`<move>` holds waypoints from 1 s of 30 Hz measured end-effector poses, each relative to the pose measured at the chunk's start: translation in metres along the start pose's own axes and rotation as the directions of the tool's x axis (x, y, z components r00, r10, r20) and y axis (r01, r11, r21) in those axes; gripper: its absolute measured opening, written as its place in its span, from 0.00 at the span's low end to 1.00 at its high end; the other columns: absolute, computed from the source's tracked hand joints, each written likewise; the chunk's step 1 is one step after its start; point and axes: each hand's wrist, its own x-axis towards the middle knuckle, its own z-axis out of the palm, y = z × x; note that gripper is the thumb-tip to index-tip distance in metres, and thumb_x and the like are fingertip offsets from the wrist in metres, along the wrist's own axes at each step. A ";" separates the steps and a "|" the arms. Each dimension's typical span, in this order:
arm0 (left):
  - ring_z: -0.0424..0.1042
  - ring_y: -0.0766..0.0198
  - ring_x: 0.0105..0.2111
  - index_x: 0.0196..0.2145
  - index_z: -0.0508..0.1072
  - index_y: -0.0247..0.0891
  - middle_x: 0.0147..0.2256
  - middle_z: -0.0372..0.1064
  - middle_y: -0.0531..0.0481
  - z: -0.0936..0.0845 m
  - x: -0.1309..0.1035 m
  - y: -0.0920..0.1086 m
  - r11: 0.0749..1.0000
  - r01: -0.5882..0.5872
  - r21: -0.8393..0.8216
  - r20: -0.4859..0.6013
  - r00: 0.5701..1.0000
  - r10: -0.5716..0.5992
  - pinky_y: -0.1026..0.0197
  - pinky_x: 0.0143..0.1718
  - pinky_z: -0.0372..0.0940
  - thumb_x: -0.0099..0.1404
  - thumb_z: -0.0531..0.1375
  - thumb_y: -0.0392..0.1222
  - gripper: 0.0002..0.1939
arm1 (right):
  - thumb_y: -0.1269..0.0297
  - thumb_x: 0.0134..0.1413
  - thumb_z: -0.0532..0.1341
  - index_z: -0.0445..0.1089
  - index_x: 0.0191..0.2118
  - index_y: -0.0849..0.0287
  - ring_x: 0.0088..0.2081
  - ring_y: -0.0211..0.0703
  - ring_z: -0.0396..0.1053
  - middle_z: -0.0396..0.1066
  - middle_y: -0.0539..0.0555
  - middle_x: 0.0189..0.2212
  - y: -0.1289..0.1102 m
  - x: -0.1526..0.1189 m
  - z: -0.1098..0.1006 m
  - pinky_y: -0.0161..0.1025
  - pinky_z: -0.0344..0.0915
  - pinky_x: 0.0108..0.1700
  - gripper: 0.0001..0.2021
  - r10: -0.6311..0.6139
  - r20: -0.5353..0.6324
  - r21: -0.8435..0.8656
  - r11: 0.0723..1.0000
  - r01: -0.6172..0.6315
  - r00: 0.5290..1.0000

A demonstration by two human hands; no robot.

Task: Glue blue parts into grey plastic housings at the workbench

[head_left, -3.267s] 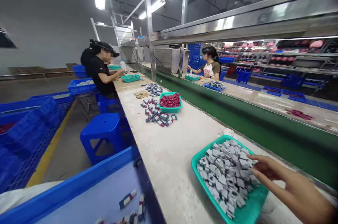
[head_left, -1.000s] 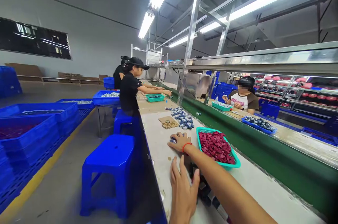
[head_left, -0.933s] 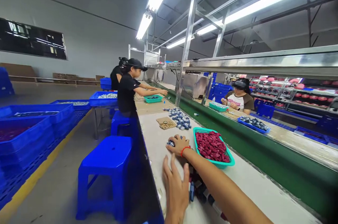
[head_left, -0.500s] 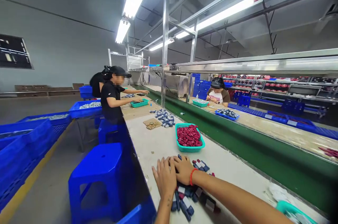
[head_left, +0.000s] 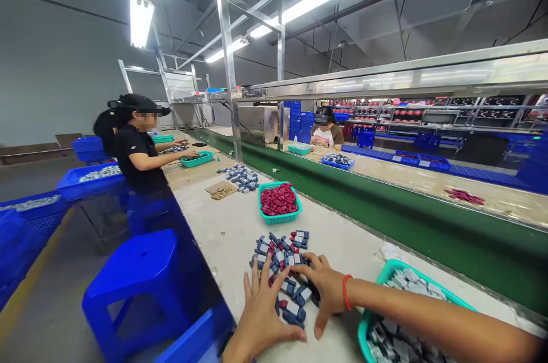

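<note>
— Where are the hands?
— Both lie spread flat on the pile of small blue-and-grey parts (head_left: 280,263) on the surface (head_left: 222,232); left hand (head_left: 261,317) and right hand (head_left: 327,294) cup it from both sides, holding nothing.
— How will the parts handle?
— I think light, stiff, easy to scatter; better taken from the edges.
— Anything in the way?
— A teal basket of grey parts (head_left: 385,334) touches the right forearm; a basket of red parts (head_left: 279,203) stands well beyond.

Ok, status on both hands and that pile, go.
Left hand flat, open, on pile of small blue-and-white blocks. Right hand open, cupping pile's other side. Teal basket of grey parts beside right wrist.
</note>
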 end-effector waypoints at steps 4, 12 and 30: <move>0.38 0.31 0.65 0.60 0.62 0.43 0.64 0.53 0.38 0.013 0.015 0.019 0.999 -0.006 0.048 -0.054 0.999 0.009 0.33 0.61 0.42 0.47 0.66 0.50 0.43 | 0.57 0.27 0.75 0.58 0.60 0.51 0.61 0.65 0.48 0.46 0.60 0.62 0.002 0.009 0.001 0.58 0.51 0.59 0.48 -0.018 -0.060 -0.008 1.000 0.018 0.998; 0.60 0.46 0.55 0.49 0.69 0.37 0.56 0.61 0.40 0.045 0.038 0.045 0.994 0.012 0.111 -0.244 0.970 0.016 0.41 0.51 0.62 0.62 0.59 0.39 0.17 | 0.60 0.58 0.60 0.61 0.55 0.58 0.55 0.52 0.60 0.58 0.58 0.56 -0.002 0.011 0.008 0.55 0.61 0.53 0.21 0.128 -0.291 -0.005 0.991 -0.136 0.948; 0.70 0.46 0.42 0.38 0.75 0.35 0.39 0.70 0.42 -0.007 0.071 0.135 0.939 -0.274 -0.210 -0.501 0.854 0.137 0.42 0.46 0.65 0.55 0.57 0.41 0.14 | 0.60 0.60 0.59 0.66 0.49 0.62 0.33 0.35 0.69 0.69 0.53 0.39 -0.001 -0.076 -0.084 0.36 0.70 0.33 0.14 0.229 -0.398 0.354 0.932 -0.081 0.888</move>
